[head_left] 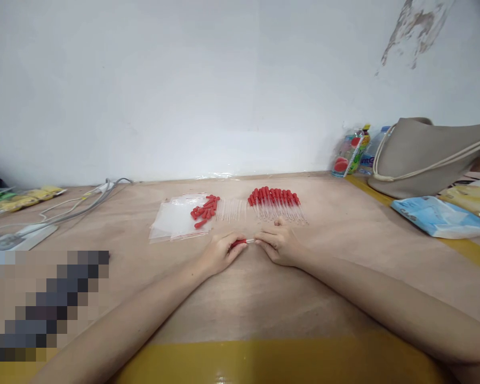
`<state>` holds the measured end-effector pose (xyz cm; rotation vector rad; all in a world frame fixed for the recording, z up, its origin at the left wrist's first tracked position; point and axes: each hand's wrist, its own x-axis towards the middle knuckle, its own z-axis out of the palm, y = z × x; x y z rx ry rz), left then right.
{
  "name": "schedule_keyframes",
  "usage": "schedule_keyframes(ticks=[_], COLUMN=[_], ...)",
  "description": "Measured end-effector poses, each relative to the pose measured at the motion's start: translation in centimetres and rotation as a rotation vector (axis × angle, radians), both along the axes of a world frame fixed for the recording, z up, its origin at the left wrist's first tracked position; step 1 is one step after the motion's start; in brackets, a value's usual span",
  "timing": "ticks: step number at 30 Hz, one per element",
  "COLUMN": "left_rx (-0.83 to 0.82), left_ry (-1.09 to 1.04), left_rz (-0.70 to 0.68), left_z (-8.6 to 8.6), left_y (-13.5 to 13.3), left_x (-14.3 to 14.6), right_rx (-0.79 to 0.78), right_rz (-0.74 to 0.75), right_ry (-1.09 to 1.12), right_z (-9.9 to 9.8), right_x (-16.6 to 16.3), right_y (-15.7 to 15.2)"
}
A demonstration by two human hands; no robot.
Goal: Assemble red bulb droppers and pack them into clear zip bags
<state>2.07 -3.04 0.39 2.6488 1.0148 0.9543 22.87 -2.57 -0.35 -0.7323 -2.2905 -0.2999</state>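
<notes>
My left hand point(226, 252) is closed on a red rubber dropper bulb point(239, 242), low over the table. From the bulb's open end a thin clear dropper tube point(250, 241) runs into the pinched fingers of my right hand point(279, 242). How far the tube sits inside the bulb is hidden. Just beyond my hands lie a row of bare clear tubes point(231, 209) and, to their left, a loose heap of red bulbs point(206, 211). Farther right, several droppers point(275, 198) with red bulbs on clear tubes lie side by side.
Clear plastic bags point(172, 216) lie under the red heap. At left are a power strip point(32, 237) with cables and yellow packets point(28, 198). Bottles point(348, 152), a grey bag point(424, 154) and a blue tissue pack point(440, 216) stand at right. A wall closes the back.
</notes>
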Motion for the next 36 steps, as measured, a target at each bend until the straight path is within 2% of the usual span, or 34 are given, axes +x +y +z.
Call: schedule_keyframes(ticks=[6,11,18,20,23,25,28,31,36], left_rx=[-0.003,-0.002,-0.001,0.005,-0.032,-0.049,-0.052,-0.049,-0.053], left_ry=[0.013,0.031,0.024,-0.031,-0.071,-0.044,-0.008,-0.013,-0.006], left_rz=[-0.036,-0.032,0.013,0.092,0.176,0.166,0.135,0.116,0.096], left_z=[-0.2,-0.2,0.0,-0.1,-0.2,-0.3,-0.2,-0.1,-0.2], left_y=[0.0,0.1,0.9,1.0,1.2,1.2,1.2,1.2,1.3], left_x=[-0.1,-0.1,-0.6,-0.9,-1.1,-1.2,-1.2,-1.2,-1.2], right_rx=[-0.016,-0.094,-0.238,-0.316,-0.470,-0.537,-0.551,-0.544,-0.546], right_rz=[-0.027,-0.054,-0.146,-0.227,-0.440,-0.602,-0.794,-0.858,-0.860], right_ry=[-0.042,-0.102,-0.221,-0.212,-0.073,0.007,0.034,0.033,-0.001], right_z=[0.2,0.3,2.6,3.6,4.6,4.9,4.7,3.9,2.7], right_x=[-0.7,-1.1,-1.1,-0.9,-1.0,-1.5,-2.9,-4.3,-5.3], right_y=[-0.1,-0.1,-0.5,0.0,2.1,4.1,6.8,8.4,9.5])
